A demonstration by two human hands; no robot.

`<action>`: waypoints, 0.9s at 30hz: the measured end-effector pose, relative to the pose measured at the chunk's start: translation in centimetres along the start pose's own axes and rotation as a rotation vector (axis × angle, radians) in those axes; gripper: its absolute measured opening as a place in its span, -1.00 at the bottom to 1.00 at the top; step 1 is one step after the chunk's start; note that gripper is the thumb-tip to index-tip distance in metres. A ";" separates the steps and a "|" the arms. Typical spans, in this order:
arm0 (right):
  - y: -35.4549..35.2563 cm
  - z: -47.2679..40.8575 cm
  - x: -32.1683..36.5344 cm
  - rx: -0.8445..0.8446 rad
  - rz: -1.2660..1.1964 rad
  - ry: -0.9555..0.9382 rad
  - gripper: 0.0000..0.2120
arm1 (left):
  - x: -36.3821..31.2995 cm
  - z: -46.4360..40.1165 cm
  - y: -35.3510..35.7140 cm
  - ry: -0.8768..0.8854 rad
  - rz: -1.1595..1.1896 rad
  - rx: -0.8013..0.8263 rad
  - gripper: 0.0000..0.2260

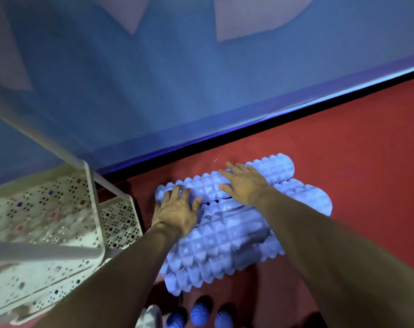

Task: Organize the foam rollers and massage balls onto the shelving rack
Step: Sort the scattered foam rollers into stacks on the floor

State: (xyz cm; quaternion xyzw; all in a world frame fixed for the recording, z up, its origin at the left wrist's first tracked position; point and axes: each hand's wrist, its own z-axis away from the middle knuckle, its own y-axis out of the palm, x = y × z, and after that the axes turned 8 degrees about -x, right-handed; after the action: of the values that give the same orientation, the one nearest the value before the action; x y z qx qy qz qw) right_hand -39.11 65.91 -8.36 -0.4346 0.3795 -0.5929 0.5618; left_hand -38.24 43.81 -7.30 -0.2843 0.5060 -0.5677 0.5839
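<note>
Both hands lie flat and unclosed on the far foam roller (224, 183), left hand (177, 209) near its left end, right hand (245, 183) at mid-length, its long axis running left-right, rack (92, 209) leftward.

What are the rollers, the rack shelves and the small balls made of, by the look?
Rollers: likely moulded foam, matte pale blue, with a raised pyramid grid. Rack shelves: probably white-painted sheet metal, punched with small square holes. Balls: darker blue, spiky, perhaps rubber or plastic; too dim to tell.
</note>
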 end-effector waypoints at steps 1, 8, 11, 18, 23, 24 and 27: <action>-0.7 1.2 0.7 -0.006 -0.003 -0.007 -0.43 | -0.3 0.7 -0.9 0.006 0.004 -0.015 -0.51; -8.4 13.0 7.0 -0.113 -0.075 -0.021 -0.44 | -1.7 11.6 -8.5 0.128 -0.076 -0.092 -0.49; -12.7 18.4 10.2 -0.186 -0.099 -0.050 -0.45 | -1.0 17.5 -12.8 0.202 -0.188 -0.111 -0.40; -23.4 30.1 18.8 -0.315 -0.107 -0.100 -0.47 | 2.2 30.9 -23.3 0.246 -0.226 -0.285 -0.44; -28.1 37.4 24.9 -0.340 -0.050 -0.156 -0.46 | 4.8 38.7 -28.5 0.264 -0.233 -0.404 -0.50; -28.8 38.5 26.1 -0.346 -0.044 -0.163 -0.46 | 5.3 40.1 -29.3 0.265 -0.211 -0.420 -0.49; -30.6 41.6 29.4 -0.368 -0.024 -0.192 -0.45 | 6.7 44.0 -31.3 0.252 -0.154 -0.458 -0.46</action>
State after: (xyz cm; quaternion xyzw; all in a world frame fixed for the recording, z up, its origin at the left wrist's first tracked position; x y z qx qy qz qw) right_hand -9.98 40.72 36.87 -0.5889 0.4208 -0.4761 0.4995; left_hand -10.85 20.68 33.60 -0.3735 0.6668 -0.5122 0.3919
